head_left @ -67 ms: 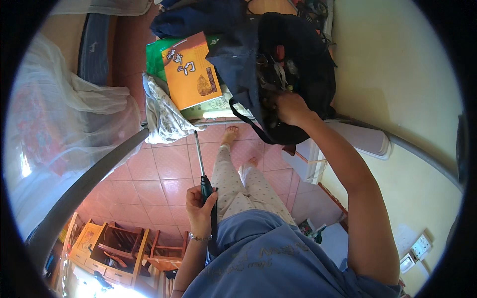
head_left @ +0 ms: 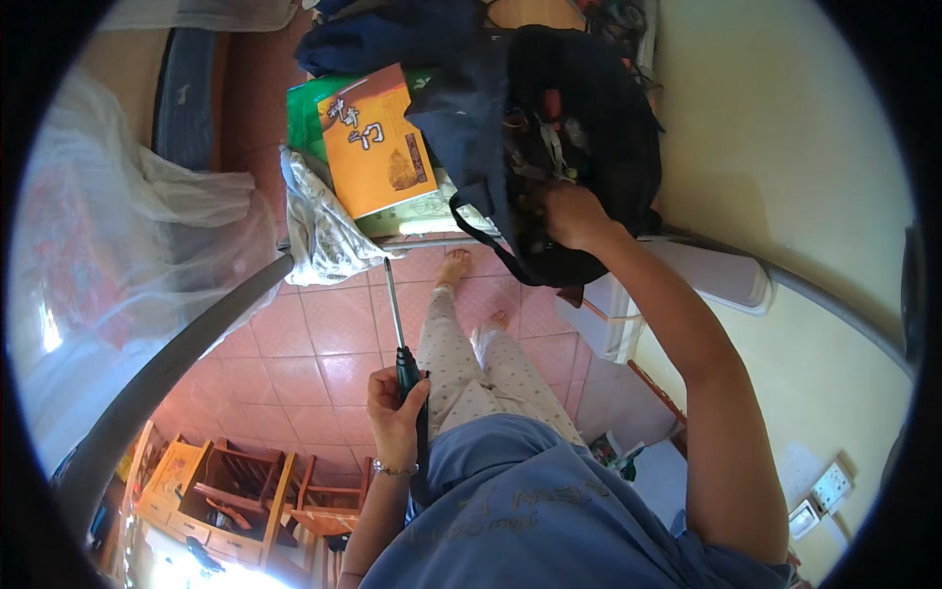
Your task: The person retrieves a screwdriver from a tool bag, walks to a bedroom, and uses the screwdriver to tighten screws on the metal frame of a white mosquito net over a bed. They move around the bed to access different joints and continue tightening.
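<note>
- At my far left hangs a sheer white curtain [head_left: 128, 245], gathered in folds; a grey metal rail [head_left: 167, 368] curves up past it; lower down, well apart from my hands, stands wooden furniture [head_left: 231, 491].
- Next comes a patterned cloth [head_left: 319, 226], draped over the rail's far stretch; beside it an orange book [head_left: 378, 147] lies tilted, overlapping a green packet [head_left: 304, 118]; beyond these sits a dark blue bundle [head_left: 392, 37].
- My left hand [head_left: 394, 412], a bracelet [head_left: 395, 468] at its wrist, is closed round the dark handle of a screwdriver [head_left: 407, 368]; thumb and fingers grip it from both sides; its long metal shaft points away from me, the tip near the cloth's lower corner; whether they touch I cannot tell.
- In the middle, below the rail, my bare feet stand on pink floor tiles [head_left: 339, 324].
- To the right, a black bag [head_left: 628, 187] gapes open, its strap [head_left: 491, 240] looping down at the near side; a red item [head_left: 553, 103] and other jumbled things show inside.
- My right hand [head_left: 577, 216] reaches into that bag; its fingertips are hidden among the contents, so I cannot tell whether they grip anything.
- Farthest right is a pale wall [head_left: 775, 147]; a white socket plate [head_left: 832, 487] is fixed low on it.
</note>
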Demonstrator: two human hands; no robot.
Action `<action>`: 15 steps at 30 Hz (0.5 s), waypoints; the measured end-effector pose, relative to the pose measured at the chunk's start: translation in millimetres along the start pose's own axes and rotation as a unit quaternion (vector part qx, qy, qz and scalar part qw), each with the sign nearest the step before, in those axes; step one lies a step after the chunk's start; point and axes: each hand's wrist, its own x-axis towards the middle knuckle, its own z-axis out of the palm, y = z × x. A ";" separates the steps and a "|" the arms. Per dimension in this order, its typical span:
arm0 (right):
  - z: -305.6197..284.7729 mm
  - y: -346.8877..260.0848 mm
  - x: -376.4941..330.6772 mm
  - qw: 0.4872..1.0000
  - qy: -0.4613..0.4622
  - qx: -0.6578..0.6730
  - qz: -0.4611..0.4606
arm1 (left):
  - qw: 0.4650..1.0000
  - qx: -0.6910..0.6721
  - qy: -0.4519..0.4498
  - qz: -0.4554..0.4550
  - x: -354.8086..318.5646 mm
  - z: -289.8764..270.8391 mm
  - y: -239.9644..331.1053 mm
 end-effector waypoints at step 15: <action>18.7 -29.3 -7.7 0.982 0.134 0.124 0.052 | 0.996 0.042 -0.072 0.005 17.4 -6.8 26.7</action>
